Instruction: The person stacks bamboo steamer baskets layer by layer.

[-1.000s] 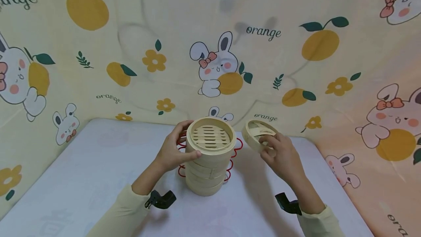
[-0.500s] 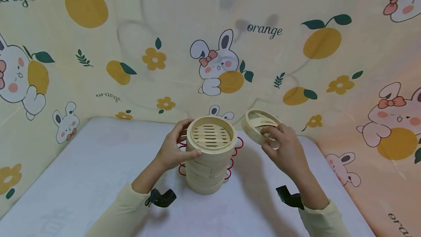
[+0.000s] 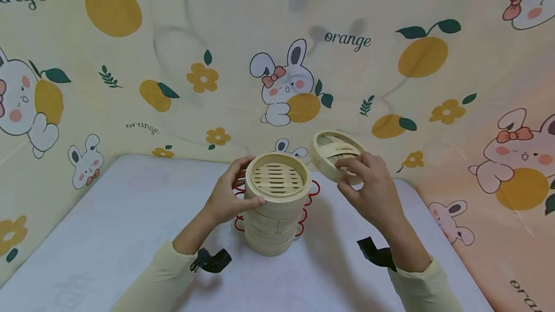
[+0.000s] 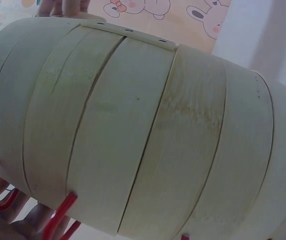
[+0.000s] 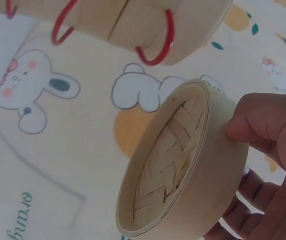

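A tall stack of bamboo steamer baskets stands upright on the white table, its slatted top tier uncovered. My left hand grips the stack near the top from the left, thumb in front and fingers behind. The basket wall fills the left wrist view. To the right and slightly above, my right hand holds the bamboo steamer lid tilted, apart from the stack. In the right wrist view the thumb presses the side wall of the lid, whose woven inner face shows. The other fingers are partly hidden behind it.
Red loops stick out from both sides of the stack. The white table extends around it, with a printed cloth backdrop behind and at the sides. Black wrist mounts sit on both forearms.
My right hand has raised the steamer lid and, in the last half second, brought it slightly left toward the stack. The left hand and the stack have stayed in place.
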Tool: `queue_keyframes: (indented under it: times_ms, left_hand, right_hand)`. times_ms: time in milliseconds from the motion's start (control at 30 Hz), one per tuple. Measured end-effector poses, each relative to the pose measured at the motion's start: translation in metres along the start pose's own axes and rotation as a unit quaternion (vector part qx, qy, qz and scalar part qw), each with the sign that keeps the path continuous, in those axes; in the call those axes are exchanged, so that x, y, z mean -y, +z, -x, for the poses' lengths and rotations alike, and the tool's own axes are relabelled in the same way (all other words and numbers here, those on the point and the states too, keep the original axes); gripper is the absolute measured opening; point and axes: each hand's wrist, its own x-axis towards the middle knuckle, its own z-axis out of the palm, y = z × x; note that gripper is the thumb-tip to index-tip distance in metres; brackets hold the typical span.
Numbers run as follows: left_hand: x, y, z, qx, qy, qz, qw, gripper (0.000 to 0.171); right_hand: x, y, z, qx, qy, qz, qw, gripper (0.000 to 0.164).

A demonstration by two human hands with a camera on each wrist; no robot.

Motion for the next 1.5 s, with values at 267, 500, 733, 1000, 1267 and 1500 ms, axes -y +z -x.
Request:
queue_keyframes:
  times_ms: [267,500,733,1000,1267,1500]
  left_hand:
    - [0.0,0.0,-0.001,0.003,0.004,0.001,1.0,0.084]
    - [-0.001,-0.001,-0.002,0.004,0.001,0.006,1.0,0.085]
    - [-0.002,-0.002,-0.002,0.002,0.01,0.016,0.9998,0.084]
    - [-0.001,-0.002,-0.004,0.003,0.013,0.02,0.9997,0.084]
    - [0.0,-0.002,-0.003,0.003,0.01,0.02,0.9998,0.085]
    - [0.0,-0.002,0.0,0.001,0.014,0.002,0.9999,0.085]
  right_hand:
    - [0.012,-0.002,-0.006,-0.001,-0.022,-0.002,1.0,0.028]
    - [0.021,0.0,-0.009,0.004,-0.07,-0.012,0.997,0.028]
    - [0.031,0.001,-0.013,0.0,-0.109,-0.031,0.994,0.029]
    - [0.045,0.003,-0.015,0.016,-0.126,-0.042,0.991,0.029]
    - [0.055,0.011,-0.012,0.016,-0.165,-0.041,0.985,0.029]
    - [0.063,0.013,-0.011,0.028,-0.178,-0.044,0.983,0.031]
